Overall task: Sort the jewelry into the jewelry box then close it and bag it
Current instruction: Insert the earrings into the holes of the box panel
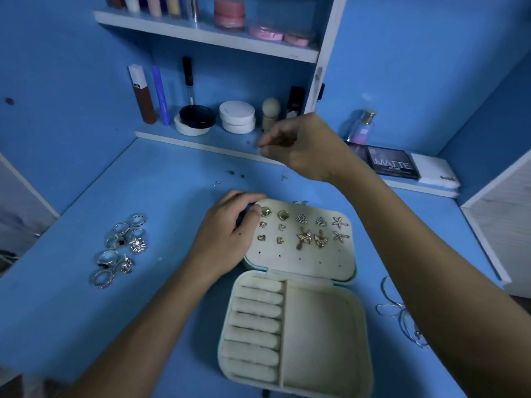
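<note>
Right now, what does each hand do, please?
Left hand: grips the top-left corner of the open cream felt jewelry box.
Right hand: fingertips pinched; contents cannot be told.

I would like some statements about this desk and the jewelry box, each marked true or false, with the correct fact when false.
1. The jewelry box lies open on the blue desk. True.
2. The rings already sit in the ring rolls. False: the rolls hold nothing; the rings lie on the desk to the left of the box.
3. Earrings are pinned to the panel in the lid. True.
4. The left hand hangs in the air near the shelf. False: it rests at the lid's left edge; the right hand is raised there.
5. The bangles lie to the right of the box. True.
</note>
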Tool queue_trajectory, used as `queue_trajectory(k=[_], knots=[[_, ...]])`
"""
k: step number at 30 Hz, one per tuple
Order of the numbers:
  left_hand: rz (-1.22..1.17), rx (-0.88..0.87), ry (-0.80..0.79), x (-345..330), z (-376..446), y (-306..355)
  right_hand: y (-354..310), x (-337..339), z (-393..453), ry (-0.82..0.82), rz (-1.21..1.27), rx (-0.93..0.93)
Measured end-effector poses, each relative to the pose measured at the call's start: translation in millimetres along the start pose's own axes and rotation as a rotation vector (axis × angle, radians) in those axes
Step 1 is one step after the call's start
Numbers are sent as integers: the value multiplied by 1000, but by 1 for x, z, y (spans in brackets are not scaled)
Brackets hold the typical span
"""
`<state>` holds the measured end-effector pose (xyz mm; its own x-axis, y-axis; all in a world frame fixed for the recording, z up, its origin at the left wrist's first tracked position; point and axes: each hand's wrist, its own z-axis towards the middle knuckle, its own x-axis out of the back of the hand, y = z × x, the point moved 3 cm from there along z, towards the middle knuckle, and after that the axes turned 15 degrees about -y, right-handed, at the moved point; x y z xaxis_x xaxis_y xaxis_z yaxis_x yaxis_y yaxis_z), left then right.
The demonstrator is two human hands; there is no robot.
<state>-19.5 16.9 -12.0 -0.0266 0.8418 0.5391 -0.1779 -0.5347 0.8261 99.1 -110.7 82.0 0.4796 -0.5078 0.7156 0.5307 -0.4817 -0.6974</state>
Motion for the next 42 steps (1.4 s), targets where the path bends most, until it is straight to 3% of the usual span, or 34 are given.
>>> queue_trajectory(k=[11, 20, 32, 42], knots=[[-146, -39, 51, 3, -5, 7, 21, 24, -94, 269, 144, -117], [-205, -30, 74, 4, -5, 14, 37, -5, -159, 507, 272, -210], [123, -1, -60, 2, 4, 33, 42, -43, -191, 536, 439, -176], [450, 64, -151, -8, 13, 54, 39, -48, -193, 489, 304, -103]])
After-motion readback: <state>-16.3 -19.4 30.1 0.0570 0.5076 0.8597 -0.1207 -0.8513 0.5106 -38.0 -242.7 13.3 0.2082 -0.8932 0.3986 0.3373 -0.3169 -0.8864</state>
